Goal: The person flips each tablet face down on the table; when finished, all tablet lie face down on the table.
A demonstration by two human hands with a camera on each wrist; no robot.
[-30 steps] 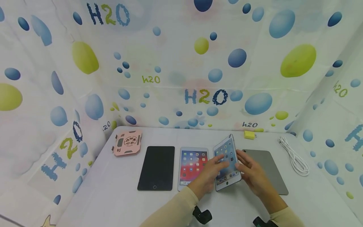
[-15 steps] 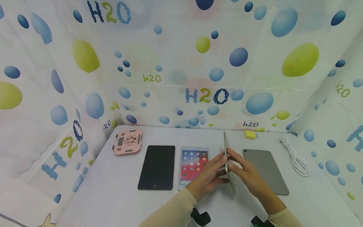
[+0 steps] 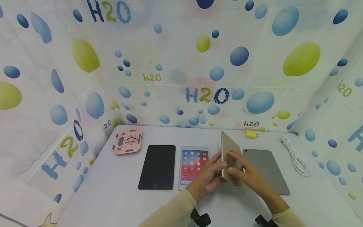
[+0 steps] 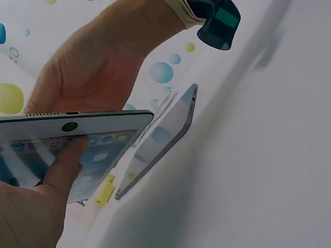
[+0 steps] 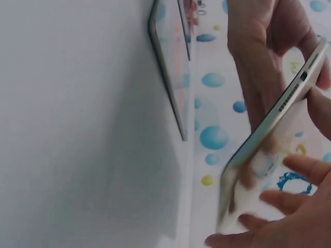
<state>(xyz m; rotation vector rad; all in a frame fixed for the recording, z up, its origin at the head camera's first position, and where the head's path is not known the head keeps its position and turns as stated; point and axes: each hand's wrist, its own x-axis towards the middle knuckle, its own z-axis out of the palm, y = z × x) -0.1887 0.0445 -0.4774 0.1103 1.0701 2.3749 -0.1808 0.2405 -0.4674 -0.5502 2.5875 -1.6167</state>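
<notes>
A tablet (image 3: pixel 228 144) with a gold back stands on edge, raised over the table, its back turned toward the right hand. My left hand (image 3: pixel 208 179) grips its left edge, thumb on the back and fingers on the screen side. In the left wrist view a finger lies across the lit screen (image 4: pixel 98 157). My right hand (image 3: pixel 253 176) reaches along the gold back with fingers spread and mostly straight, as the right wrist view shows on the shiny back (image 5: pixel 258 170). Left of them lies a white tablet (image 3: pixel 195 157) with app icons showing, partly covered by the left hand.
A black tablet (image 3: pixel 157 167) lies farther left, and a pink case (image 3: pixel 129 142) sits at the back left. On the right lie a grey tablet (image 3: pixel 262 165), back up, and a coiled white cable (image 3: pixel 296 157). Behind is a yellow charger plug (image 3: pixel 250 134).
The held tablet has turned from screen facing the camera, through edge-on, to gold back showing. The left hand's thumb has come onto the back. The other items stay put.
</notes>
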